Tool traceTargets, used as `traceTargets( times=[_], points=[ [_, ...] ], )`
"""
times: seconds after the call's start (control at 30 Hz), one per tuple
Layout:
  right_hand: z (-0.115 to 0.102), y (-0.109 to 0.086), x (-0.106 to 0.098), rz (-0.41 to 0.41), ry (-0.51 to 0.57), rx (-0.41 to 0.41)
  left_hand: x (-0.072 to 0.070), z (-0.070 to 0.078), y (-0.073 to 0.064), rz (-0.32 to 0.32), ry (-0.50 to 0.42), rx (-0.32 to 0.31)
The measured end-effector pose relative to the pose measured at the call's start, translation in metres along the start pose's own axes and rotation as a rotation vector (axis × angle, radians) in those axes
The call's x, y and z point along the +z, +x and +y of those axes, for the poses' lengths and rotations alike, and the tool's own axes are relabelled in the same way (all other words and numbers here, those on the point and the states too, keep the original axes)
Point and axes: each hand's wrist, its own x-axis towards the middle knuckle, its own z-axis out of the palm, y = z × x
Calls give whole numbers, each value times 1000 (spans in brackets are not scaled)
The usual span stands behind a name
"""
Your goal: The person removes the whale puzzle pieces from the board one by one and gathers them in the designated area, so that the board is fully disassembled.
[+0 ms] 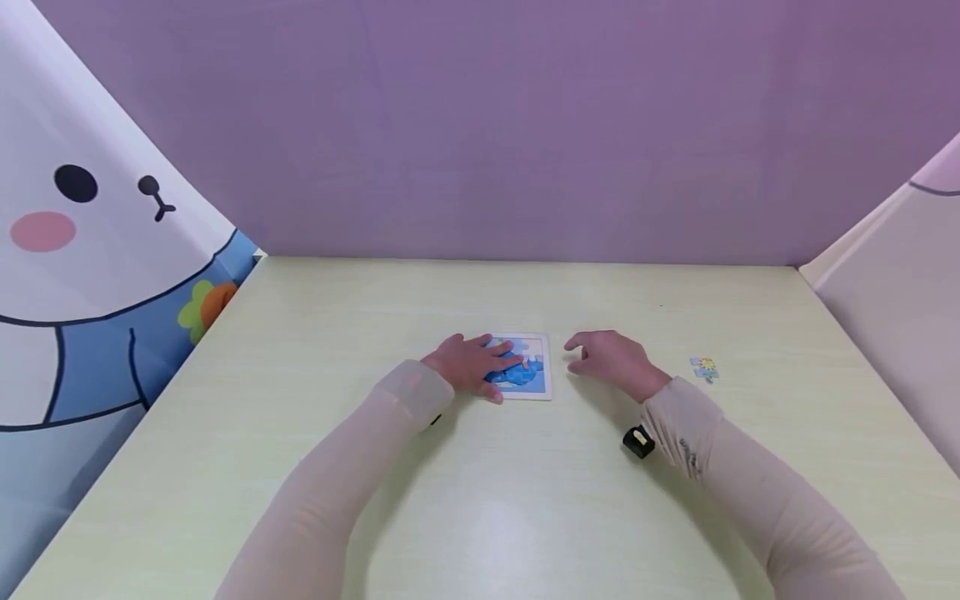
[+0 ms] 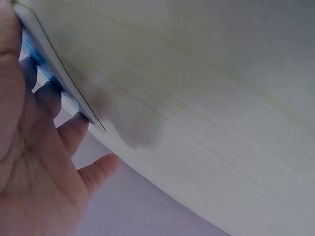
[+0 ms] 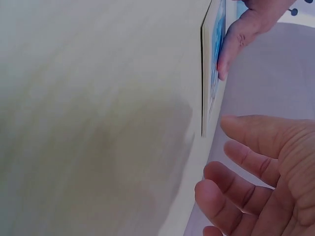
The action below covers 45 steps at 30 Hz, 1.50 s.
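Observation:
A small jigsaw puzzle in a white-edged tray lies on the table, with a blue picture partly covered by my left hand. The fingers of that hand are spread and rest on the puzzle's left part. To the right of the tray, my right hand hovers above the table with loosely bent fingers and nothing between them. In the right wrist view the tray's edge stands beyond the right thumb, apart from it. Several joined or touching puzzle pieces with a yellow sun lie farther right.
The pale wooden table reaches back to a purple cloth wall. A white cloth with a cartoon animal hangs at the left, and another pale cloth at the right. A black wrist device sits under the right sleeve.

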Motion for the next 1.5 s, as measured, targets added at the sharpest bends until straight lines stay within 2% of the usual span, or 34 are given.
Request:
traceTargets(
  times=[0.2, 0.43, 0.73, 1.23, 1.5],
  points=[
    [-7, 5, 3, -1, -20, -20, -1, 1, -1, 1, -15, -5],
    [-16, 13, 8, -4, -62, -58, 0, 1, -2, -3, 14, -14],
    [-27, 16, 12, -17, -75, -75, 1, 2, -4, 8, 4, -17],
    [-35, 17, 14, -35, -78, -44, 0, 1, -6, 8, 21, -10],
    [-36, 20, 15, -76, -53, 7, 1, 2, -5, 10, 12, -7]
  ],
)
